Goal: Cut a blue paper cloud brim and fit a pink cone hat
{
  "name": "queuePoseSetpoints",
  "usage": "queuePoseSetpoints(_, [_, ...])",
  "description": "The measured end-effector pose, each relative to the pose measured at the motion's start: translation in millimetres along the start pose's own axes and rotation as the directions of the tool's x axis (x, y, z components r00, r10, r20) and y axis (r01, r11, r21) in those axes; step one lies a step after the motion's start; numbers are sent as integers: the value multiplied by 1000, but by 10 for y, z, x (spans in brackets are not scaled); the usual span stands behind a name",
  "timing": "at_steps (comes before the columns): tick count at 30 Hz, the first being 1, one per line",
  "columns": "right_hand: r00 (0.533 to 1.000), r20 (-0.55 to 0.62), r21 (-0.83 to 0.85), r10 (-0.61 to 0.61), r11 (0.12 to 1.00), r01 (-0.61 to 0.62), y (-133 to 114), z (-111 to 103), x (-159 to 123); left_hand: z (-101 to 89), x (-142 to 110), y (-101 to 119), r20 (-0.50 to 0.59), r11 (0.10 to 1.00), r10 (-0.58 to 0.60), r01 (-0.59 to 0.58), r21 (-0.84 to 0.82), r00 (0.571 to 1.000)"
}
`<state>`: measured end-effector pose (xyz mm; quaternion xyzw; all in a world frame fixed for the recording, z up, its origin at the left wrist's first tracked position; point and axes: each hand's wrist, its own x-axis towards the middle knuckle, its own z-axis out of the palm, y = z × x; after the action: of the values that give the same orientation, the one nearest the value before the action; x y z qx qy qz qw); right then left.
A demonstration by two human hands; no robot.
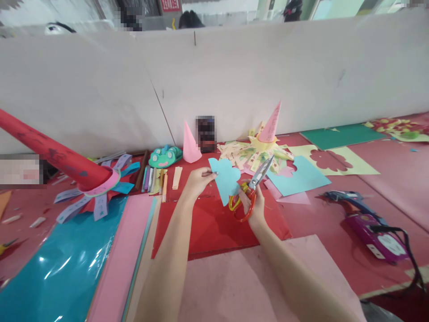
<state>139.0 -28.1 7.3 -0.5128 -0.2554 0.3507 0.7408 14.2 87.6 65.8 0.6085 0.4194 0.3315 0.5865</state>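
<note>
Pinched in the fingers of my left hand (198, 181) is a light-blue paper cut-out (226, 174) with a scalloped edge, held up above the red sheet (211, 223). My right hand (257, 208) is closed on a pair of scissors (258, 176) with red and yellow handles, the blades pointing up and away to the right. The right fingertips come up close to the cut-out's lower edge; whether they touch it I cannot tell. Behind the scissors lies a light-blue sheet (308, 176) with a notch cut from its top edge.
A pink paper cone (191, 147) and a pink cone hat (271, 125) stand by the white partition (234, 76). At left are a red cone hat (67, 156), markers (149, 179) and blue film (70, 259). A glue gun (348, 197) and purple box (375, 237) lie at right.
</note>
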Motion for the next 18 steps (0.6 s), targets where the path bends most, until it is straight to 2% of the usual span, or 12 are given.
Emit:
queuePoseSetpoints(4, [999,35,-5,-4,1000,5,-16,16,-14,-3,31,-13,-103,1000,18,-17,18,994])
queuePoseSetpoints(9, [999,31,-9,24,1000,-24,-40,41,-7,45,46,-2,-197,973,34,-78,-216,980])
queuePoseSetpoints(13, [1000,8,-23,17,1000,-16,-39,46,8,87,15,29,-187,938,33,-95,-332,982])
queuePoseSetpoints(18, [999,36,-48,-12,999,13,-14,32,10,135,-20,62,-87,929,-19,-15,-369,996])
